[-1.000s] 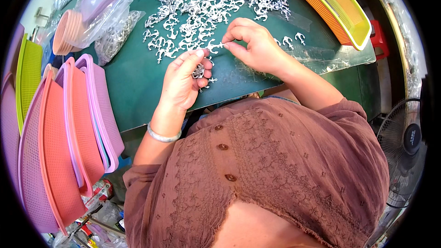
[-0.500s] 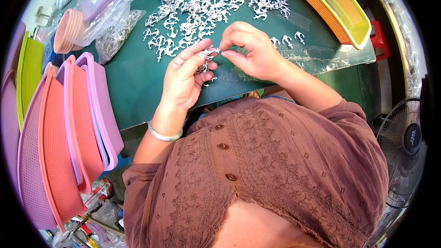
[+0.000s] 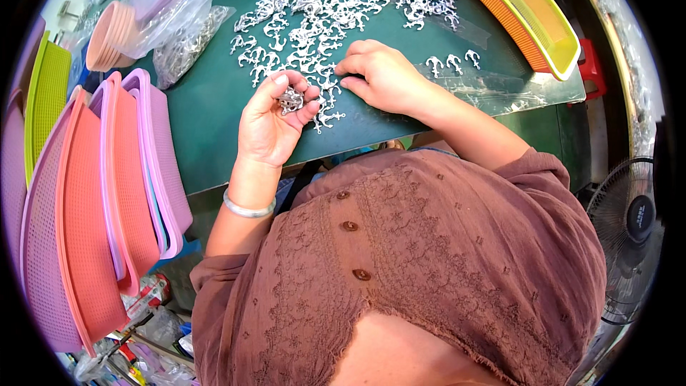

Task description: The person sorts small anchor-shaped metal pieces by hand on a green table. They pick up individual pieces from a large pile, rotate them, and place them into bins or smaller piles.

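Observation:
My left hand [image 3: 270, 125] is turned palm up, its fingers curled around a small bunch of silvery anchor-shaped metal charms [image 3: 291, 100]. A pale bangle [image 3: 249, 205] circles that wrist. To its right, my right hand [image 3: 386, 78] is low over the table, thumb and forefinger bent with a gap between their tips. Nothing shows between them. Those fingertips are beside loose charms at the near end of a large spread pile of the same charms [image 3: 343, 3]. Three separate charms [image 3: 454, 64] lie in a row right of my right hand.
The green table [image 3: 207, 121] has clear plastic film [image 3: 500, 93] along its right front. At far right stands a yellow and orange basket [image 3: 525, 18]; at left are stacked pink and purple baskets [image 3: 93, 221], pink cups [image 3: 111, 36] and a bag of metal parts [image 3: 189, 46]. A fan [image 3: 636, 218] is at right.
My left hand has drawn left, away from my right hand, with the charms gathered in its fingers. My right hand has let go of the charm between its fingertips. More loose charms show between the hands.

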`<move>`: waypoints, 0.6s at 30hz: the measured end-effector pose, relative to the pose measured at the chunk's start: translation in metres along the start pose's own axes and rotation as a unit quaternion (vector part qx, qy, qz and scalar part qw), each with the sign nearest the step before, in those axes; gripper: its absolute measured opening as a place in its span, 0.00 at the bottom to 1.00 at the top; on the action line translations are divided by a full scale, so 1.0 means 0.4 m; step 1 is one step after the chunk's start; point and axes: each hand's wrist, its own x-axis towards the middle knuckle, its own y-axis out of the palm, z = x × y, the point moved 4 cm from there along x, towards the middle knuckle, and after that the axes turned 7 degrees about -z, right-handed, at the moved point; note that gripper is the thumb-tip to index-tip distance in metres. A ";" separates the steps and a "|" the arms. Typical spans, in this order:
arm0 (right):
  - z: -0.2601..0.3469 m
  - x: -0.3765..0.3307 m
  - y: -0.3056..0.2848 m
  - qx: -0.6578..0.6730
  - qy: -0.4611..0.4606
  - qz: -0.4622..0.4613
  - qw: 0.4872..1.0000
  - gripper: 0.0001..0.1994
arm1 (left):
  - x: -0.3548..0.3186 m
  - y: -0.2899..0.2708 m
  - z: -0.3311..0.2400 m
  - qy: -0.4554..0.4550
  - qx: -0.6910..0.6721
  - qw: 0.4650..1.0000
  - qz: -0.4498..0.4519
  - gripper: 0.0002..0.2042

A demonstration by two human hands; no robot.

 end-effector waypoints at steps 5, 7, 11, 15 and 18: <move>0.006 0.006 0.017 -0.011 -0.014 -0.004 1.000 0.06 | -0.005 -0.017 -0.008 0.014 0.064 0.997 -0.048 0.07; 0.006 0.007 0.020 -0.013 -0.023 -0.003 1.000 0.06 | -0.009 -0.016 -0.010 0.009 0.085 0.994 -0.064 0.07; -0.001 0.006 0.023 -0.017 -0.026 -0.012 0.999 0.06 | -0.009 -0.020 -0.010 -0.003 0.111 0.992 -0.059 0.07; -0.009 0.025 0.021 -0.044 -0.040 -0.045 0.997 0.06 | -0.006 -0.014 -0.003 0.001 0.157 0.986 -0.052 0.06; -0.014 0.041 0.033 -0.035 -0.021 -0.012 0.999 0.04 | -0.004 -0.013 0.001 -0.002 0.182 0.982 -0.053 0.06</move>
